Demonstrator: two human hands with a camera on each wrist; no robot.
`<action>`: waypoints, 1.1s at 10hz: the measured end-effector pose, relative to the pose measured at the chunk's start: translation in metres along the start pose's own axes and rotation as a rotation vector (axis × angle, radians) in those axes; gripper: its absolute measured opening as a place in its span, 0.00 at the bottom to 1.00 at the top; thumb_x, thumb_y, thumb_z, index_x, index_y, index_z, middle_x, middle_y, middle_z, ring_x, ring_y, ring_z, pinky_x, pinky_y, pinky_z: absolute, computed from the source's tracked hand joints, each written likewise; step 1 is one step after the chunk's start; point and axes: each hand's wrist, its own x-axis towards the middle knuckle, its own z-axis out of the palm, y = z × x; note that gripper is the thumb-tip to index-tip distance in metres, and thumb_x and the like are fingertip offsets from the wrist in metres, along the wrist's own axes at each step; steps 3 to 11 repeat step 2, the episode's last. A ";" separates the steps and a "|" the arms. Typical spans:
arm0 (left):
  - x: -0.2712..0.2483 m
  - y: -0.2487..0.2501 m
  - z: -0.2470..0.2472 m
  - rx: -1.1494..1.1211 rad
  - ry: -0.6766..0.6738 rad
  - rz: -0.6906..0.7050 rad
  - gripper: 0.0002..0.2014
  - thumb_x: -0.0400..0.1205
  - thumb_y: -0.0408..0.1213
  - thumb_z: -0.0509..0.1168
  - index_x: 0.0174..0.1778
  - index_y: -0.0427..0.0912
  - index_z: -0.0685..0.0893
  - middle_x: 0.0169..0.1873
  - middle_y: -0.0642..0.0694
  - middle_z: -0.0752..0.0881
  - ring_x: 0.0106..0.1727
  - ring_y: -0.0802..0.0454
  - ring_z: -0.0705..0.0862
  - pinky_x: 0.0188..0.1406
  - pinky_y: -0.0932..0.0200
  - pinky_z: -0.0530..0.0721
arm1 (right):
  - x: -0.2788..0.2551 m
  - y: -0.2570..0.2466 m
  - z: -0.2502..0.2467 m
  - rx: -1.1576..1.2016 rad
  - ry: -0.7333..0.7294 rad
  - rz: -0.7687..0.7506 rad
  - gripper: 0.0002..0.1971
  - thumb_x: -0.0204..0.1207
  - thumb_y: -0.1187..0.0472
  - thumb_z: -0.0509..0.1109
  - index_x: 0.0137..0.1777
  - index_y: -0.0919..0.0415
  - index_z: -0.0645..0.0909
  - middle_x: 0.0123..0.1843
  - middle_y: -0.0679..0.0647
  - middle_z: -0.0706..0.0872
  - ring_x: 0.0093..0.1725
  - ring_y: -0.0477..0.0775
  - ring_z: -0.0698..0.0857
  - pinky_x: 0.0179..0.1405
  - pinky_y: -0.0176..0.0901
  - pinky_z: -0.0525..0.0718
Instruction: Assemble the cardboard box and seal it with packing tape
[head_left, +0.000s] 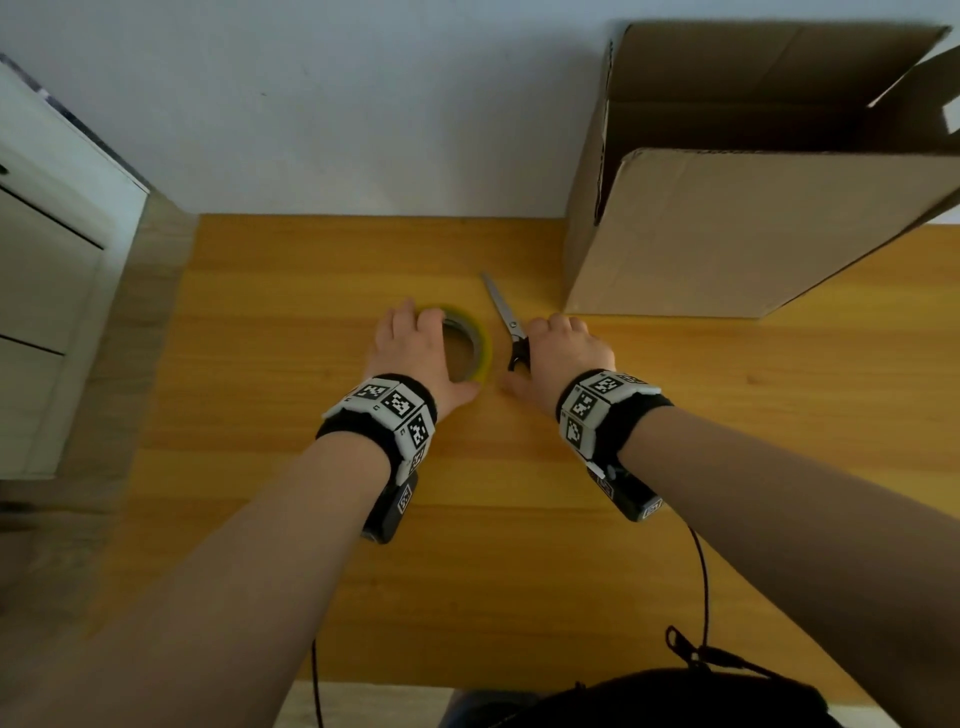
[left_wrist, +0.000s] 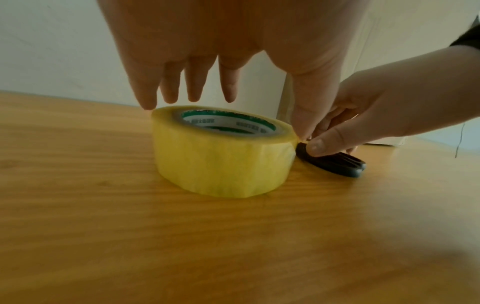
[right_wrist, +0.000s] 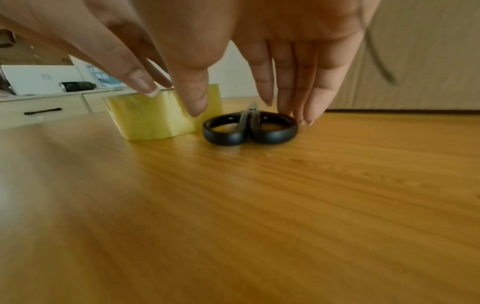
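Tape roll (left_wrist: 221, 152) is lying flat on the table (head_left: 519, 519), likely light, stiff, slick-sided; best gripped across its rim. Left hand (head_left: 410, 348) is hovering over it, fingers loose, gripping nothing. Right hand (head_left: 563, 353) is reaching over the scissors (right_wrist: 250, 128), fingers straight. Cardboard box (head_left: 727, 234) is standing open, well apart at far right.

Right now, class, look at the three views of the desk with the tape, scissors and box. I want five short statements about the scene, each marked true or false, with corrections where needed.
1. The tape roll lies flat on the table. True.
2. The scissors lie inside the cardboard box. False: they lie on the table between roll and box.
3. The box's top flaps are sealed. False: they stand open.
4. The left hand is above the roll. True.
5. The right hand has lifted the scissors. False: they are on the table.
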 end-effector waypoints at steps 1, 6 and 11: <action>-0.005 0.006 -0.009 -0.049 0.030 0.026 0.44 0.70 0.57 0.71 0.76 0.43 0.58 0.79 0.37 0.54 0.79 0.37 0.55 0.76 0.44 0.62 | -0.009 0.004 -0.008 0.032 0.008 0.016 0.27 0.76 0.42 0.62 0.68 0.58 0.68 0.65 0.56 0.75 0.66 0.57 0.74 0.51 0.50 0.80; -0.007 0.014 -0.018 -0.075 0.111 0.082 0.39 0.73 0.54 0.68 0.75 0.41 0.61 0.76 0.37 0.61 0.76 0.39 0.62 0.72 0.47 0.67 | -0.015 0.011 -0.014 0.080 0.016 0.038 0.22 0.78 0.45 0.60 0.66 0.58 0.70 0.63 0.56 0.77 0.62 0.58 0.76 0.52 0.52 0.83; -0.007 0.014 -0.018 -0.075 0.111 0.082 0.39 0.73 0.54 0.68 0.75 0.41 0.61 0.76 0.37 0.61 0.76 0.39 0.62 0.72 0.47 0.67 | -0.015 0.011 -0.014 0.080 0.016 0.038 0.22 0.78 0.45 0.60 0.66 0.58 0.70 0.63 0.56 0.77 0.62 0.58 0.76 0.52 0.52 0.83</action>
